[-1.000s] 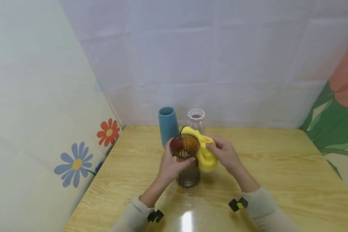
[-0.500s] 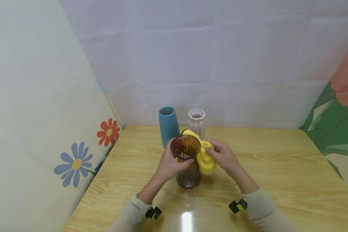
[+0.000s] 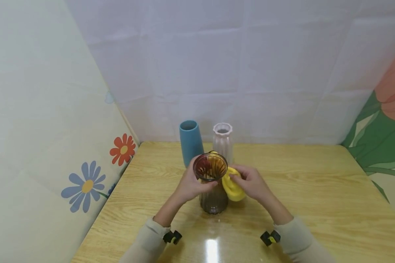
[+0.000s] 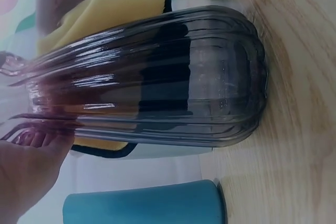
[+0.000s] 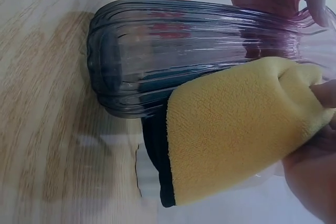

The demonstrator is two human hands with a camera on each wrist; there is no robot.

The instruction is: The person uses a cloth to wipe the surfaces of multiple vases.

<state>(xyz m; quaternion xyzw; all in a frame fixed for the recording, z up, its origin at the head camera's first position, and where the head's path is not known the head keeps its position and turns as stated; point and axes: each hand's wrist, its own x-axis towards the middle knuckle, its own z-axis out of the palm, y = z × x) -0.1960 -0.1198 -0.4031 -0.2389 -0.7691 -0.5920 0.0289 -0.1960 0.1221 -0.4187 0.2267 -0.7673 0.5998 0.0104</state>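
A ribbed, see-through vase [image 3: 214,201], dark grey at its base and reddish near the neck, stands upright on the table. My left hand [image 3: 191,185] grips it just under the flared rim, the thumb on the near side. My right hand [image 3: 254,183] pinches a yellow cloth [image 3: 233,189] with a black edge against the vase's right side. In the right wrist view the fluffy cloth [image 5: 231,129] hangs folded from the fingers. Through the glass in the left wrist view, part of the cloth [image 4: 118,11] shows passing behind the vase.
Behind the glass vase stand a tall matte blue vase [image 3: 191,142] on the left and a pale pinkish vase [image 3: 223,144] with a scalloped rim. The wood-grain table [image 3: 316,182] meets a white sheet [image 3: 197,73] at the back and flower-printed sheets at both sides.
My right hand and the yellow cloth have slid slightly down along the vase, and more of the pale vase shows. The left hand keeps its grip on the glass vase.
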